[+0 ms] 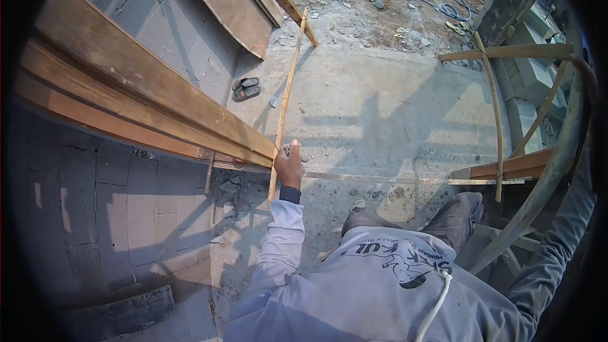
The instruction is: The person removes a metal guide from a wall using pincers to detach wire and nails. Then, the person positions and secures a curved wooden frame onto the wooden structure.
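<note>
My left hand (291, 166) is closed, thumb up, beside the lower end of a wooden door frame (158, 85). A small greyish piece shows at its fingers; its kind is unclear. Touching or just beside the fist is a thin wooden strip (289, 88), which crosses the frame's end. A horizontal batten (380, 178) runs from near this hand to the right. My right arm (557, 247) reaches up along the right edge, near a curved pole (538, 215). The right hand is lost in the dark border.
Grey block walls (139, 209) stand on the left, with more blocks (529, 82) on the right. Sandals (246, 88) lie on the concrete floor (392, 114). A board (221, 6) leans at the upper left. A blue hose (453, 9) coils on rubble-strewn ground.
</note>
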`<state>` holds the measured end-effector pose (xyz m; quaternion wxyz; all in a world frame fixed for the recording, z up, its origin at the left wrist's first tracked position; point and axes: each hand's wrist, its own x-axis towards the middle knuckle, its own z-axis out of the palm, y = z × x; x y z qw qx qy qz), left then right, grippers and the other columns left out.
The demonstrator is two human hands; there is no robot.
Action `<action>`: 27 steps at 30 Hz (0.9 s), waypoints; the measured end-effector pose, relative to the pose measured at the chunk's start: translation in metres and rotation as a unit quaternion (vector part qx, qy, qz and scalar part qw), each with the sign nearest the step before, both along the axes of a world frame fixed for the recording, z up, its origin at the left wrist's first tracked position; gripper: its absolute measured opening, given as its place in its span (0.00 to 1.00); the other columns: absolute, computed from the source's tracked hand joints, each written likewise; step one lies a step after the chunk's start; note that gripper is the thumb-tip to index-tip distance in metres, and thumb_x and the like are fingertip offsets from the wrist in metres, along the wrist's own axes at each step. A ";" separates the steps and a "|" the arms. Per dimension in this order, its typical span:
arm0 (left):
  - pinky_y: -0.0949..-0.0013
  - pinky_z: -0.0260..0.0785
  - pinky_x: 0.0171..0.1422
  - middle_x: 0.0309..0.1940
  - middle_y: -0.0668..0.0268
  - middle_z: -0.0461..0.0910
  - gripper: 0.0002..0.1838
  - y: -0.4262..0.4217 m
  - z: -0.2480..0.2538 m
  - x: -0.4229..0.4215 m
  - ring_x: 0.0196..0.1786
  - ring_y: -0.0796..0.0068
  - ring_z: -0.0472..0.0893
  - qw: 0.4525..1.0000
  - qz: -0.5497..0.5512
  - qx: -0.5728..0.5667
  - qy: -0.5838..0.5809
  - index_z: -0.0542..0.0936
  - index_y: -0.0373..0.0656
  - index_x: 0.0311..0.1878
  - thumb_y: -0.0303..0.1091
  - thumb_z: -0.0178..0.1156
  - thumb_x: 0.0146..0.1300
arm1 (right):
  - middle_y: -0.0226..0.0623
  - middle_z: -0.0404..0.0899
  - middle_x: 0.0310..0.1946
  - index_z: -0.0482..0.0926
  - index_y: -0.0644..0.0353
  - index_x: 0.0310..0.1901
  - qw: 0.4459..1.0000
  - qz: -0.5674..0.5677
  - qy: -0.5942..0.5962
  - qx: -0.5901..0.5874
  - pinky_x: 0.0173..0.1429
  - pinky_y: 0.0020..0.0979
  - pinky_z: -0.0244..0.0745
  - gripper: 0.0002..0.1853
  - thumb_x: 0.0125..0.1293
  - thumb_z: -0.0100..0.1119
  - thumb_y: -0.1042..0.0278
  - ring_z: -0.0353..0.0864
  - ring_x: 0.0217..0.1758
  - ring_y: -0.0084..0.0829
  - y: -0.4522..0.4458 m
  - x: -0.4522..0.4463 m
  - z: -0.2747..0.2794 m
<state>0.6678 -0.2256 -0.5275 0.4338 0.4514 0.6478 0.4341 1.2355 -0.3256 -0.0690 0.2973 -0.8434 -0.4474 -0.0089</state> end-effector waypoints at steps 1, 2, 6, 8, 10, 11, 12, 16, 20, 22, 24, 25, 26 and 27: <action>0.70 0.64 0.20 0.17 0.63 0.78 0.22 -0.003 -0.004 -0.007 0.16 0.78 0.73 0.999 0.023 -0.012 -0.026 0.80 0.35 0.37 0.50 0.56 0.67 | 0.36 0.73 0.36 0.75 0.64 0.48 1.000 0.008 -0.002 0.007 0.46 0.31 0.69 0.27 0.54 0.63 0.50 0.74 0.39 0.30 0.008 -0.009 0.017; 0.70 0.65 0.21 0.19 0.63 0.79 0.22 -0.006 -0.004 -0.013 0.16 0.78 0.73 0.997 0.045 -0.021 -0.051 0.80 0.35 0.37 0.49 0.56 0.67 | 0.36 0.74 0.37 0.76 0.65 0.49 1.000 0.013 -0.004 0.014 0.47 0.32 0.70 0.26 0.54 0.64 0.53 0.75 0.39 0.31 0.016 -0.012 0.031; 0.71 0.66 0.26 0.23 0.63 0.79 0.22 -0.015 -0.041 -0.037 0.19 0.76 0.73 0.994 0.084 -0.009 -0.065 0.80 0.33 0.40 0.47 0.56 0.66 | 0.40 0.78 0.40 0.77 0.67 0.52 0.996 0.057 0.044 0.058 0.50 0.35 0.74 0.25 0.55 0.67 0.62 0.78 0.40 0.35 0.040 -0.064 0.075; 0.71 0.67 0.28 0.23 0.65 0.79 0.21 -0.022 -0.026 -0.026 0.21 0.76 0.74 0.991 0.098 -0.041 -0.085 0.80 0.33 0.41 0.47 0.56 0.66 | 0.40 0.78 0.39 0.78 0.69 0.52 0.994 0.078 -0.079 0.005 0.51 0.34 0.75 0.25 0.59 0.65 0.57 0.78 0.40 0.34 0.049 -0.111 0.077; 0.71 0.67 0.29 0.23 0.66 0.78 0.21 -0.024 -0.031 -0.023 0.22 0.77 0.74 0.989 0.108 -0.049 -0.086 0.80 0.33 0.41 0.46 0.56 0.66 | 0.45 0.72 0.46 0.70 0.59 0.60 0.999 0.005 -0.029 -0.018 0.54 0.40 0.67 0.38 0.54 0.60 0.38 0.75 0.49 0.37 0.072 -0.052 0.061; 0.70 0.66 0.28 0.23 0.66 0.77 0.21 -0.022 -0.049 -0.024 0.22 0.77 0.73 0.990 0.112 -0.042 -0.076 0.80 0.33 0.41 0.46 0.56 0.65 | 0.44 0.72 0.45 0.70 0.59 0.59 0.989 0.081 -0.113 0.042 0.52 0.38 0.69 0.38 0.54 0.60 0.38 0.75 0.46 0.35 0.092 -0.021 0.050; 0.70 0.66 0.27 0.23 0.66 0.77 0.21 -0.019 -0.064 -0.024 0.22 0.77 0.73 0.990 0.119 -0.038 -0.064 0.80 0.33 0.40 0.46 0.57 0.65 | 0.40 0.74 0.40 0.73 0.62 0.54 0.987 0.084 -0.126 0.050 0.46 0.33 0.69 0.34 0.53 0.60 0.42 0.75 0.42 0.32 0.100 -0.050 0.034; 0.67 0.69 0.36 0.29 0.62 0.81 0.23 -0.041 -0.030 -0.018 0.30 0.72 0.77 0.979 0.160 -0.063 -0.109 0.81 0.32 0.40 0.48 0.56 0.65 | 0.36 0.74 0.25 0.76 0.69 0.38 0.972 0.218 -0.083 -0.015 0.36 0.32 0.71 0.26 0.47 0.61 0.51 0.76 0.28 0.30 0.173 -0.057 -0.012; 0.68 0.68 0.35 0.27 0.63 0.80 0.25 -0.068 -0.068 -0.045 0.29 0.75 0.76 0.961 0.275 0.009 -0.005 0.81 0.31 0.39 0.50 0.56 0.66 | 0.37 0.74 0.21 0.77 0.69 0.28 0.970 0.225 -0.058 -0.068 0.31 0.33 0.67 0.22 0.45 0.63 0.52 0.74 0.22 0.30 0.260 -0.051 -0.074; 0.71 0.63 0.30 0.26 0.67 0.78 0.27 -0.081 -0.044 -0.041 0.26 0.78 0.72 0.935 0.342 0.005 -0.089 0.82 0.34 0.38 0.55 0.53 0.69 | 0.38 0.76 0.22 0.79 0.70 0.29 0.966 0.228 -0.044 -0.110 0.30 0.34 0.66 0.23 0.45 0.63 0.52 0.74 0.22 0.30 0.309 -0.052 -0.107; 0.73 0.60 0.27 0.22 0.71 0.74 0.27 -0.083 -0.041 -0.037 0.23 0.81 0.69 0.912 0.391 -0.004 -0.126 0.82 0.36 0.36 0.54 0.52 0.70 | 0.39 0.77 0.22 0.79 0.71 0.29 0.955 0.266 -0.033 -0.129 0.31 0.35 0.66 0.24 0.46 0.63 0.51 0.75 0.22 0.32 0.367 -0.046 -0.145; 0.73 0.59 0.26 0.21 0.72 0.73 0.26 -0.082 -0.037 -0.025 0.22 0.82 0.68 0.909 0.401 -0.006 -0.115 0.82 0.36 0.36 0.54 0.52 0.71 | 0.39 0.79 0.24 0.80 0.70 0.29 0.955 0.257 -0.013 -0.151 0.31 0.34 0.66 0.23 0.46 0.64 0.51 0.75 0.23 0.32 0.395 -0.045 -0.165; 0.73 0.58 0.25 0.20 0.74 0.71 0.25 -0.078 -0.017 -0.014 0.21 0.82 0.67 0.905 0.413 -0.010 -0.099 0.81 0.37 0.36 0.53 0.52 0.71 | 0.39 0.79 0.24 0.81 0.70 0.29 0.949 0.270 0.015 -0.162 0.32 0.34 0.67 0.23 0.46 0.64 0.51 0.75 0.23 0.32 0.423 -0.040 -0.186; 0.73 0.58 0.24 0.18 0.75 0.69 0.25 -0.072 -0.001 -0.001 0.20 0.83 0.66 0.902 0.424 -0.013 -0.080 0.81 0.37 0.35 0.52 0.51 0.71 | 0.39 0.79 0.25 0.82 0.70 0.30 0.942 0.284 0.047 -0.173 0.33 0.34 0.67 0.23 0.47 0.64 0.51 0.76 0.24 0.32 0.455 -0.034 -0.210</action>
